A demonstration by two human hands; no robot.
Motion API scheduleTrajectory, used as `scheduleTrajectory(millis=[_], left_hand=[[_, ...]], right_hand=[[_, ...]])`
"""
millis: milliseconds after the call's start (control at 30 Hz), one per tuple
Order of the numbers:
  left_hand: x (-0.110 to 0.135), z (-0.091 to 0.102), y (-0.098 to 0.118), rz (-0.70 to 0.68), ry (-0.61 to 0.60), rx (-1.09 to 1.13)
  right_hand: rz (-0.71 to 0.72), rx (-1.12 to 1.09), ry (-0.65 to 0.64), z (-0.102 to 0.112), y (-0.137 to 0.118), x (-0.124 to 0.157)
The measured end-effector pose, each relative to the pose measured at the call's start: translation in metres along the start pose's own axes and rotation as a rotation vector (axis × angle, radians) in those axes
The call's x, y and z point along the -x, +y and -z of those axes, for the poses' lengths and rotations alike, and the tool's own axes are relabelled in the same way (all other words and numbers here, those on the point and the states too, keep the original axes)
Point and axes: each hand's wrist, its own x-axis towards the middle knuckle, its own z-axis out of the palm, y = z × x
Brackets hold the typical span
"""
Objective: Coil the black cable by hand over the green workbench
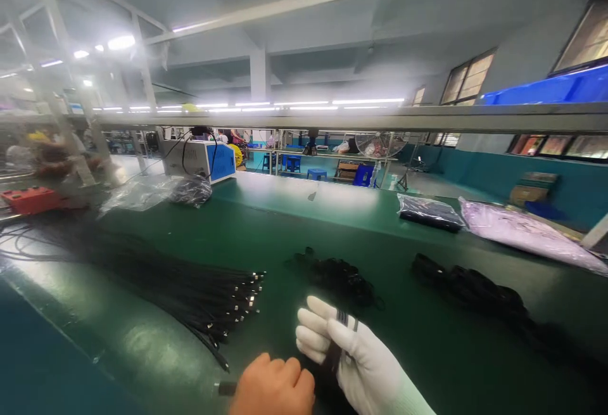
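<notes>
Presently the right hand (pixel 354 358), in a white glove, is closed around a folded black cable bundle (pixel 335 355), gripping it upright just above the green tabletop (pixel 304 212) at the near edge. The bare left hand (pixel 273 386) is curled into a fist just beside it, pinching what appears to be a cable end with a metal plug (pixel 224 389); whether that end belongs to the same bundle cannot be confirmed.

Risk, as judged: the coil is held by finger pressure alone, so any slackening could let the loops spring open. The loose cable bunch (pixel 190 294), lying to the left with its connector tips pointing right, sits near enough that a trailing end might snag it and drag strands off the edge.

Two coiled cable piles (pixel 339 279) (pixel 470 288) lie beyond the hands, unbagged. Farther back, a dark plastic bag (pixel 430 212) holds flat dark contents, a pink bag (pixel 522 231) lies beside it, and a clear bag (pixel 156 193) on the left contains dark items; none can be identified further.
</notes>
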Motion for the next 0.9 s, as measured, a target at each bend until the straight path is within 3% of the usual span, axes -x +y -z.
scheduleTrajectory(millis=[100, 200, 333, 433, 533, 633, 767, 833, 900], left_hand=[[-0.026, 0.021, -0.020, -0.212, 0.057, 0.000], [-0.050, 0.041, -0.040, -0.334, -0.091, 0.083], [-0.063, 0.045, -0.052, -0.363, -0.225, 0.159], [-0.064, 0.039, -0.052, -0.361, -0.215, 0.238], [-0.066, 0.038, -0.051, -0.350, -0.263, 0.261], [-0.074, 0.038, -0.055, -0.220, -0.462, 0.476], [-0.073, 0.025, -0.061, 0.166, -0.695, 1.093], [-0.063, 0.017, -0.058, 0.372, -0.703, 1.302], [-0.050, 0.010, -0.050, 0.502, -0.609, 1.376]], right_hand=[[-0.096, 0.103, -0.161, -0.001, 0.003, 0.002], [-0.188, 0.139, -0.304, -0.005, 0.002, 0.004], [-0.224, 0.118, -0.359, -0.005, 0.002, 0.004], [-0.297, 0.107, -0.382, -0.001, 0.006, 0.000], [-0.354, 0.113, -0.323, 0.008, 0.011, -0.003], [-0.395, 0.069, -0.367, 0.020, 0.015, -0.002], [-0.331, 0.134, -0.444, 0.031, 0.019, -0.001], [-0.328, 0.200, -0.474, 0.032, 0.021, -0.003], [-0.362, 0.254, -0.505, 0.031, 0.020, -0.004]])
